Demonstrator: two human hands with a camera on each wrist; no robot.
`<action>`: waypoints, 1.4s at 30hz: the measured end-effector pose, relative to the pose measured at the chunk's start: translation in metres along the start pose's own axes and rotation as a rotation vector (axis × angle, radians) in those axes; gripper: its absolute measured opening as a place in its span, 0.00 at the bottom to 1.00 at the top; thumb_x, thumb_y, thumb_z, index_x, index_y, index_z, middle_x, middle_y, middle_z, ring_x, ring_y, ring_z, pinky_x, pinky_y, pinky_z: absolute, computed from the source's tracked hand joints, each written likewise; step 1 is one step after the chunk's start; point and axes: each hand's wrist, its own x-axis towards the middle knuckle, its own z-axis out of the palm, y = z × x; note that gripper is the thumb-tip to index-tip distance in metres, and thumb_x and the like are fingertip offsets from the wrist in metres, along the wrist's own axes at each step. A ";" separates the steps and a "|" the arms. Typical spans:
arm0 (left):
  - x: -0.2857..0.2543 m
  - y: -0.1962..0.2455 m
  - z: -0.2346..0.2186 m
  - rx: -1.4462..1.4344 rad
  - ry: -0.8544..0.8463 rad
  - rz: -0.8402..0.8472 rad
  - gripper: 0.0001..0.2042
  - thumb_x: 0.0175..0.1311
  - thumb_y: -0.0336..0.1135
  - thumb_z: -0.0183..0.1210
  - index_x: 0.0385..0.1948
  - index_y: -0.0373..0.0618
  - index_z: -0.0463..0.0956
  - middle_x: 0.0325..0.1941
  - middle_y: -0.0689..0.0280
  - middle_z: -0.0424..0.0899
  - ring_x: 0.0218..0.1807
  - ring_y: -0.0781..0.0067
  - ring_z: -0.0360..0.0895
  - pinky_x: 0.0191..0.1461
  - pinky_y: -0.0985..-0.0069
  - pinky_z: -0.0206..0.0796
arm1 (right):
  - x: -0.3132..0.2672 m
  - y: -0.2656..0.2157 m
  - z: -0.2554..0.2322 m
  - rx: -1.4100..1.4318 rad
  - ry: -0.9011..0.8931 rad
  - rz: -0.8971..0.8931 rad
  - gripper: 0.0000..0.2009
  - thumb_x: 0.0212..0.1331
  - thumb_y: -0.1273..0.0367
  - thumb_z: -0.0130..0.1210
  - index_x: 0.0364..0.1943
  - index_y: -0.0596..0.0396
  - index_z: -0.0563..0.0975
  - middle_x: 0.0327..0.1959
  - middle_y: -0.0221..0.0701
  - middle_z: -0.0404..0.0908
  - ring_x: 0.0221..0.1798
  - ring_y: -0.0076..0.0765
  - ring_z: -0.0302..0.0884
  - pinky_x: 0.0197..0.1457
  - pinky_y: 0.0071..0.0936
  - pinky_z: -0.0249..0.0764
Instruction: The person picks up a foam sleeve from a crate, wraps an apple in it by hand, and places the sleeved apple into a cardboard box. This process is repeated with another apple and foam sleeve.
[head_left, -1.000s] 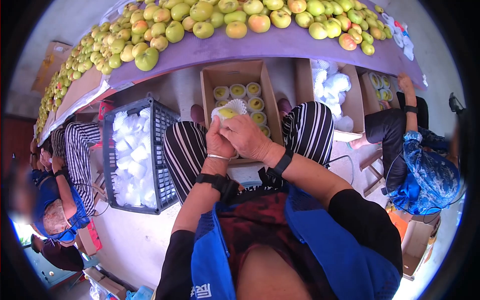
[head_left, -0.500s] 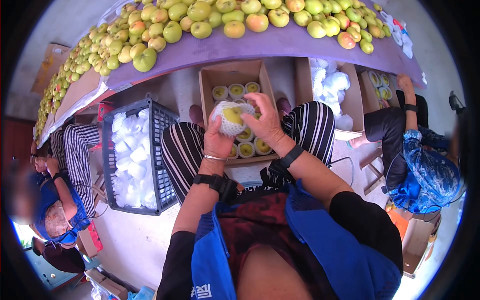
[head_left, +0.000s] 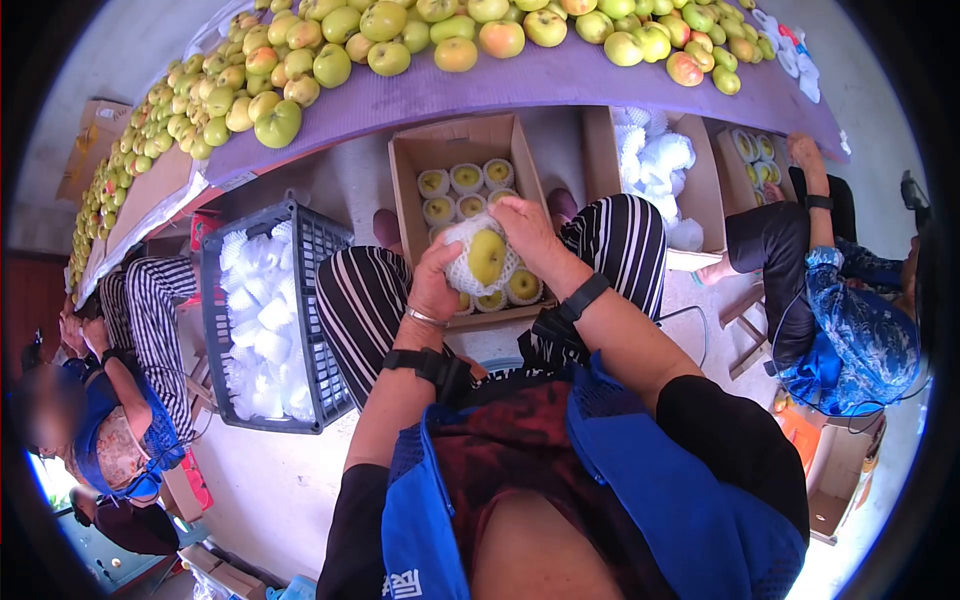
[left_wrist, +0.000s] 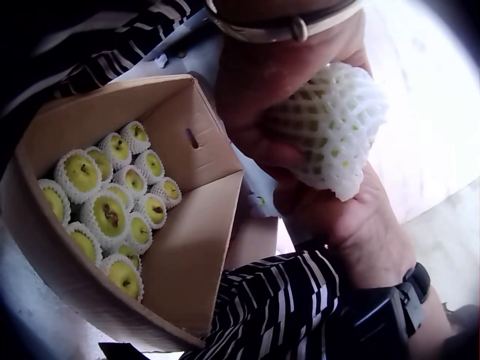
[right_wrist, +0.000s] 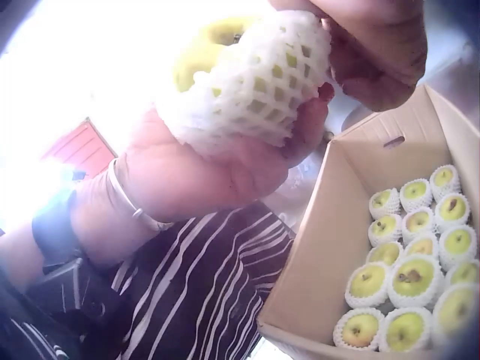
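Over the box, my left hand (head_left: 436, 285) grips a yellow-green apple (head_left: 487, 256) wrapped in a white foam net sleeve (left_wrist: 341, 124). My right hand (head_left: 530, 235) pinches the edge of that sleeve at its upper right side. The apple's bare stem end shows through the sleeve's opening in the head and right wrist views. Beneath the hands, between the knees, stands a cardboard box (head_left: 402, 165) holding rows of sleeved apples (right_wrist: 405, 277), most with stem ends up. The hands hide part of its contents in the head view.
A purple-covered table (head_left: 560, 85) with a heap of loose apples (head_left: 330, 62) lies ahead. On the left stands a dark plastic crate (head_left: 318, 300) full of foam sleeves (head_left: 262, 320). To the right is a cardboard box (head_left: 708, 200) of foam sleeves. People sit on both sides.
The hands have opened apart slightly, and the apple has turned so its bare end faces up within the sleeve. The right hand has moved from over the apple to the sleeve's edge.
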 end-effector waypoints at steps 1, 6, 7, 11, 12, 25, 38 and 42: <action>0.000 0.000 -0.001 0.000 -0.001 0.000 0.21 0.52 0.34 0.51 0.49 0.37 0.62 0.47 0.59 0.71 0.49 0.64 0.70 0.54 0.70 0.61 | 0.002 0.009 -0.001 0.061 -0.034 0.088 0.11 0.52 0.67 0.47 0.25 0.63 0.73 0.19 0.30 0.71 0.25 0.22 0.68 0.30 0.23 0.64; 0.000 0.001 -0.002 -0.041 0.073 0.067 0.23 0.50 0.34 0.52 0.50 0.39 0.62 0.49 0.59 0.70 0.52 0.63 0.67 0.57 0.68 0.57 | -0.005 -0.009 -0.002 0.174 -0.072 0.220 0.09 0.53 0.66 0.48 0.27 0.58 0.74 0.21 0.27 0.71 0.23 0.21 0.67 0.23 0.21 0.63; 0.000 0.002 -0.003 -0.041 0.075 0.069 0.23 0.50 0.34 0.52 0.50 0.39 0.62 0.49 0.59 0.70 0.52 0.63 0.67 0.57 0.68 0.57 | -0.005 -0.012 -0.003 0.120 -0.081 0.286 0.08 0.53 0.66 0.48 0.29 0.56 0.74 0.22 0.26 0.72 0.23 0.21 0.67 0.22 0.20 0.64; 0.001 0.002 -0.002 -0.102 0.052 0.125 0.24 0.52 0.34 0.53 0.52 0.42 0.59 0.53 0.60 0.67 0.56 0.63 0.64 0.58 0.63 0.56 | -0.009 -0.018 -0.005 0.128 -0.114 0.324 0.08 0.54 0.67 0.47 0.33 0.56 0.73 0.26 0.28 0.74 0.25 0.23 0.71 0.22 0.21 0.68; 0.000 0.002 0.000 -0.105 0.043 0.142 0.24 0.53 0.35 0.53 0.53 0.43 0.58 0.54 0.61 0.66 0.56 0.63 0.63 0.58 0.62 0.56 | -0.008 -0.015 -0.007 0.269 -0.087 0.352 0.08 0.54 0.67 0.47 0.35 0.56 0.72 0.28 0.30 0.74 0.27 0.25 0.72 0.25 0.22 0.71; 0.002 -0.012 -0.002 -0.294 -0.051 0.091 0.22 0.58 0.41 0.48 0.54 0.45 0.59 0.59 0.59 0.62 0.60 0.58 0.58 0.60 0.55 0.49 | -0.004 0.013 0.011 0.296 0.271 0.030 0.11 0.59 0.66 0.42 0.35 0.61 0.72 0.28 0.31 0.75 0.30 0.26 0.72 0.36 0.23 0.69; -0.008 0.006 -0.026 -0.052 0.138 -0.226 0.20 0.55 0.40 0.48 0.46 0.36 0.66 0.45 0.56 0.74 0.46 0.62 0.73 0.52 0.66 0.64 | -0.024 -0.012 -0.008 0.120 -0.511 0.111 0.26 0.44 0.68 0.57 0.51 0.57 0.65 0.46 0.29 0.70 0.49 0.28 0.65 0.51 0.24 0.63; -0.013 0.004 -0.029 0.126 0.056 -0.373 0.17 0.55 0.36 0.50 0.45 0.38 0.67 0.42 0.57 0.75 0.43 0.65 0.74 0.47 0.69 0.68 | -0.035 -0.021 -0.007 -0.121 -0.790 0.078 0.34 0.35 0.69 0.61 0.54 0.55 0.62 0.50 0.32 0.66 0.54 0.29 0.60 0.58 0.26 0.57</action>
